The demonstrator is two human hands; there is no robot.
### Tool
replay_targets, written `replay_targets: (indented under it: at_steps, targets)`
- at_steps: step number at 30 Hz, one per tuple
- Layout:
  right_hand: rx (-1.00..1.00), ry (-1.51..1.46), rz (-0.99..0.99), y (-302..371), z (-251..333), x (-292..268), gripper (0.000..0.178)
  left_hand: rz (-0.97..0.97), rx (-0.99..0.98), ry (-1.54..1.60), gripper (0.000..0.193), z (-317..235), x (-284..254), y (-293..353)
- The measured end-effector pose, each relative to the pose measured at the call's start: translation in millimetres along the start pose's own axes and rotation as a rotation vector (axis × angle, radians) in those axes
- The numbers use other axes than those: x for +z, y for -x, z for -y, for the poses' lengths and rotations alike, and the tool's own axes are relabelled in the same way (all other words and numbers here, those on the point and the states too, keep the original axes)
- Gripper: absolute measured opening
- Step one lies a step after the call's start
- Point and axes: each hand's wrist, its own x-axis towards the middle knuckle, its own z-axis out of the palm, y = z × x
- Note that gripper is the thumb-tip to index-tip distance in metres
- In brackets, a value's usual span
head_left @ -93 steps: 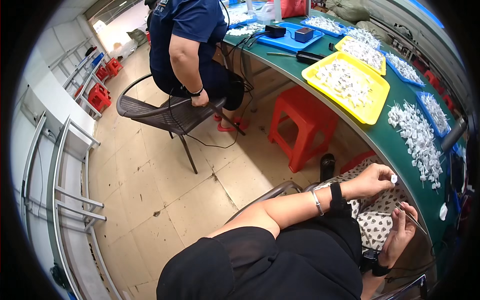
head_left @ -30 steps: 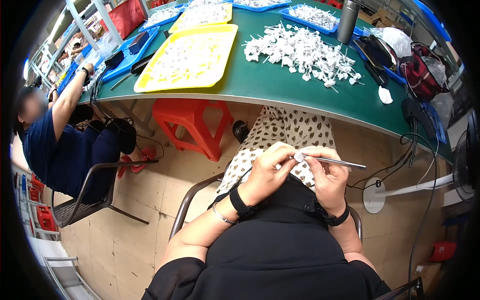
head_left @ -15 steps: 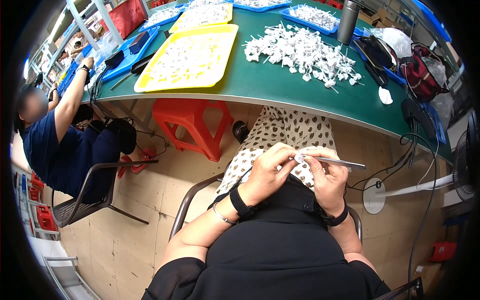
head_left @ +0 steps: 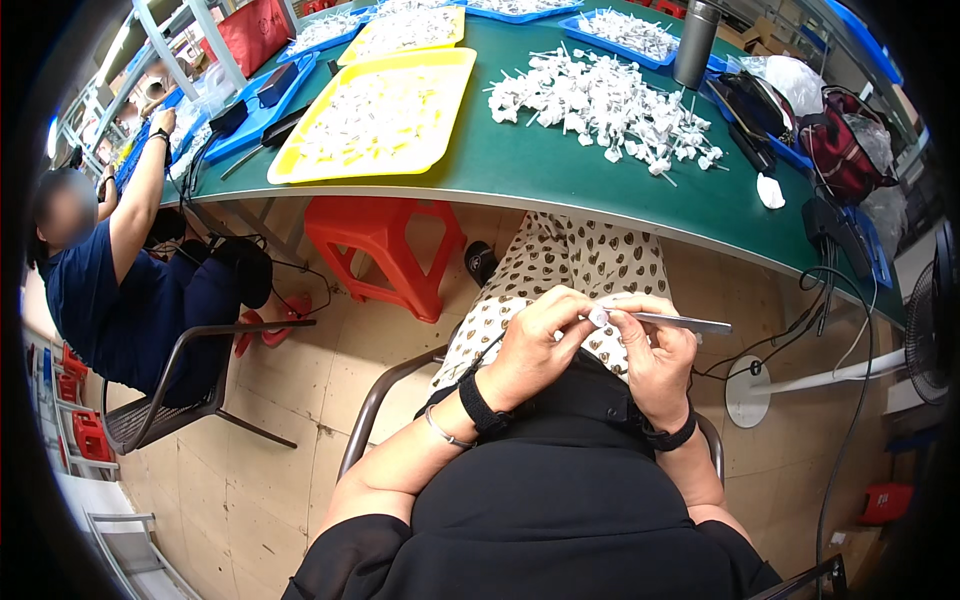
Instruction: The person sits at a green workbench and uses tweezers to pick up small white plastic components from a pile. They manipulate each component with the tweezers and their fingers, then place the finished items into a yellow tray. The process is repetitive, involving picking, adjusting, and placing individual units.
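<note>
Above my lap, my left hand (head_left: 545, 335) pinches a small white plastic part (head_left: 598, 316) between thumb and fingertips. My right hand (head_left: 658, 355) is closed around a slim metal tool like tweezers or a blade (head_left: 690, 323), which points out to the right. Its inner end meets the white part, though my fingers cover the exact contact. On the green table ahead lies a loose pile of similar white parts with thin stems (head_left: 600, 105). A yellow tray (head_left: 285, 165) to its left holds more small white pieces.
The table (head_left: 500, 165) runs across in front of me. A metal flask (head_left: 697, 45), bags (head_left: 850, 140) and cables stand at its right. Below is a red stool (head_left: 385, 245); a fan (head_left: 925, 315) stands at right. A co-worker (head_left: 130, 290) sits at left.
My hands and the tool hold nearly the same pose. The co-worker's raised hand at the left has shifted slightly up and left.
</note>
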Motion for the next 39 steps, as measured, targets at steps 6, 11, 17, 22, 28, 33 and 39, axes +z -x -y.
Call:
replay_targets:
  at_steps: [6, 11, 17, 22, 28, 33, 39]
  targets:
    - [0.044, -0.096, -0.014, -1.2, -2.8, -2.2, 0.005, -0.002, -0.014, 0.014, 0.019, -2.0, -0.4, -1.1]
    - [0.068, -0.152, -0.028, -1.3, -2.8, -0.6, 0.006, -0.014, -0.013, 0.034, 0.017, -1.1, 0.0, -2.0]
    - [0.032, -0.086, 0.001, -2.2, -4.0, -1.3, 0.007, -0.028, -0.001, 0.031, 0.017, -2.5, -0.2, -2.9]
    - [0.002, -0.075, -0.018, -0.8, -8.1, 0.6, 0.006, -0.026, 0.028, 0.015, 0.017, -1.0, -0.2, -2.8]
    - [0.051, -0.116, -0.021, -1.2, -3.9, -0.8, 0.005, -0.019, 0.017, 0.018, 0.018, -2.1, -1.1, -2.7]
    - [0.006, -0.065, 0.009, -2.5, -4.3, -2.7, 0.005, -0.014, 0.016, 0.032, 0.018, 0.3, -0.1, -1.4]
    - [-0.042, -0.007, 0.015, -1.2, -5.9, -1.4, 0.007, 0.002, 0.004, 0.047, 0.020, 1.1, -0.2, -1.2]
